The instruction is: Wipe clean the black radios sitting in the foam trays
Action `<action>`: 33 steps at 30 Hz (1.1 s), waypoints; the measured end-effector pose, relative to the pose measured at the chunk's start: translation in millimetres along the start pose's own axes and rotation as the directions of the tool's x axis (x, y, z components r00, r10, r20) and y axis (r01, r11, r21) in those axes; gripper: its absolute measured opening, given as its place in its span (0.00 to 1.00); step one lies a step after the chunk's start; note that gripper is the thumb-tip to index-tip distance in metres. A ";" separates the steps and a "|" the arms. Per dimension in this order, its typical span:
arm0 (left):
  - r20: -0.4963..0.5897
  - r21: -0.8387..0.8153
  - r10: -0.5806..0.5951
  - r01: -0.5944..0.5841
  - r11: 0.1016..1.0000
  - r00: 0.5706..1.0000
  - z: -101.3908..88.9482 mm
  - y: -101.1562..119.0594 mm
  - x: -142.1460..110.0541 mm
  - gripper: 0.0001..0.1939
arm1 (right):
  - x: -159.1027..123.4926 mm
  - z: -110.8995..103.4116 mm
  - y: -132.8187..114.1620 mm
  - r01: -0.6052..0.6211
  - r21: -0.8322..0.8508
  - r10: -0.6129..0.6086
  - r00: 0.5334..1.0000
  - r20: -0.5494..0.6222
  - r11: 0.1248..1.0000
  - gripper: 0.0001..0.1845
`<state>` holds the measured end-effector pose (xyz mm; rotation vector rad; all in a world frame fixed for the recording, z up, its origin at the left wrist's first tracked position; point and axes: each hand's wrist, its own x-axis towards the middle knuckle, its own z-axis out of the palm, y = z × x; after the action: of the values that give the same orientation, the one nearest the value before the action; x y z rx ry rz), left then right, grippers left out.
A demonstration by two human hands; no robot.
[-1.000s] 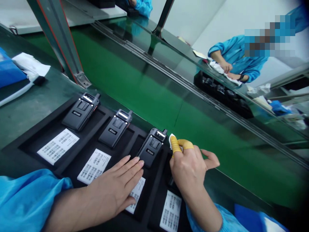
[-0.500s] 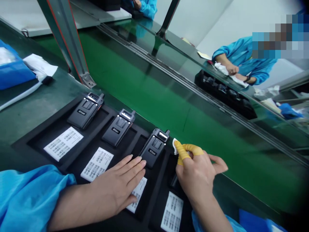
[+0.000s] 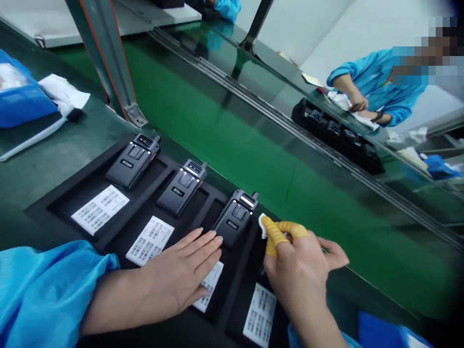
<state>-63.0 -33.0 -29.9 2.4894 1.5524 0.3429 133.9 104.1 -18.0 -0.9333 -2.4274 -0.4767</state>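
While the black tray (image 3: 72,182) lies before us, our left hand (image 3: 181,273) rests flat across the tray's third slot, counting from its left end, fingers stretched out side by side. Its fingertips overlap the near end of the third radio (image 3: 234,222), which lies in that slot; we cannot tell how firmly they press. The same hand hides part of the third label (image 3: 212,286).

Over the tray's right end, our right hand (image 3: 299,261) is curled, pinching a white cloth (image 3: 262,226) at the tips. Yellow covers (image 3: 274,233) wrap some of its fingers, and one bare finger juts outward. Whatever lies beneath is mostly hidden from us; the fourth label (image 3: 260,309) shows in that slot.

In the tray's first and second slots we see the first radio (image 3: 132,162) and the second radio (image 3: 181,191), backs up and marked Riton, with the first label (image 3: 100,209) and second label (image 3: 150,240) nearer to us.

Left of the tray are a blue box (image 3: 25,104), white fabric (image 3: 65,91) and a pale stick (image 3: 36,140). Beyond the tray runs a green belt (image 3: 217,140), and past it sits a co-worker (image 3: 398,113) in blue sleeves, near a far tray (image 3: 335,148)
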 end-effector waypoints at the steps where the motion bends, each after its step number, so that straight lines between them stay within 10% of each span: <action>1: -0.004 0.000 0.000 0.000 1.000 1.000 0.3 -0.2 0.3 0.25 | -1.8 -1.3 -8.8 0.009 0.017 -0.009 1.000 -0.005 1.000 0.12; 8: 0.034 -0.012 -0.007 0.008 1.000 0.999 -0.9 -0.6 3.6 0.28 | 5.1 -0.2 -60.4 0.189 0.026 -0.190 0.982 0.011 0.982 0.15; 21: -0.047 -0.017 0.007 -0.008 1.000 0.999 2.2 -1.0 1.9 0.27 | -17.1 -13.2 -33.6 0.031 -0.160 -0.023 0.998 0.052 0.987 0.12; 33: -0.093 0.089 -0.178 0.187 0.978 0.980 -33.3 -38.3 -58.1 0.28 | 38.1 -16.9 -50.0 0.129 -0.145 -0.126 0.992 0.033 0.981 0.11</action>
<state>-130.2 -67.4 -14.3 2.4052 1.8577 0.3570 80.1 80.8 10.0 -0.8494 -2.5111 -0.7027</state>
